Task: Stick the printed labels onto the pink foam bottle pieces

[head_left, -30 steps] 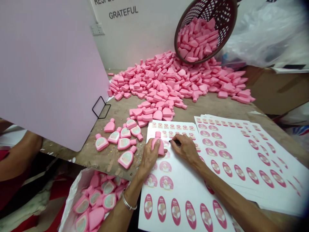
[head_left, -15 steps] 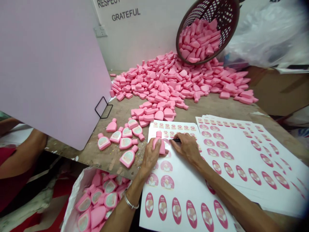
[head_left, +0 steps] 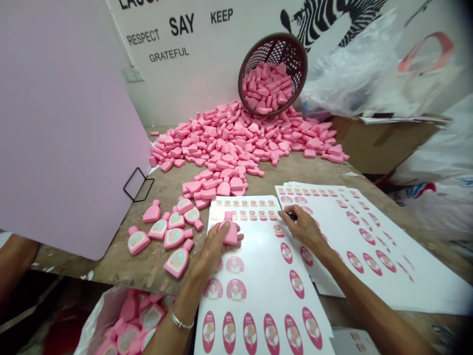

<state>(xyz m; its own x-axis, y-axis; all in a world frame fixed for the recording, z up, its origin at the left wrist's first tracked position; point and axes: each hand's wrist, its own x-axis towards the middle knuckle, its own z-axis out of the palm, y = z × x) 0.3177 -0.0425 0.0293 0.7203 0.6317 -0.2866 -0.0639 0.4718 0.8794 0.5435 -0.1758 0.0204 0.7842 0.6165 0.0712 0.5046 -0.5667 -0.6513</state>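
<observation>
My left hand (head_left: 218,246) holds a small pink bottle-shaped piece (head_left: 230,232) upright, its plain face toward me, above a sheet of printed stickers (head_left: 258,268). A thin black tool (head_left: 291,216) is gripped in my right hand (head_left: 303,228), its kind not clear. The fingertips of that hand are at the sheet's upper right edge, beside a row of small labels. Round, oval and arched pink stickers remain on the sheet, with bare white between them. Several pink bottles with labels (head_left: 178,259) lie left of my left hand.
Plain pink bottles form a large pile (head_left: 221,143) at the back, spilling from a tipped brown basket (head_left: 273,74). More sticker sheets (head_left: 332,236) lie at right. A pink board (head_left: 70,123) stands at left, a person's arm (head_left: 16,259) behind it. Below the edge, a white sack (head_left: 94,315) holds labelled bottles.
My right hand has moved away from the pink bottle to the right edge of the sheet, still with the black tool. My left hand keeps the bottle. The view has tilted up and right.
</observation>
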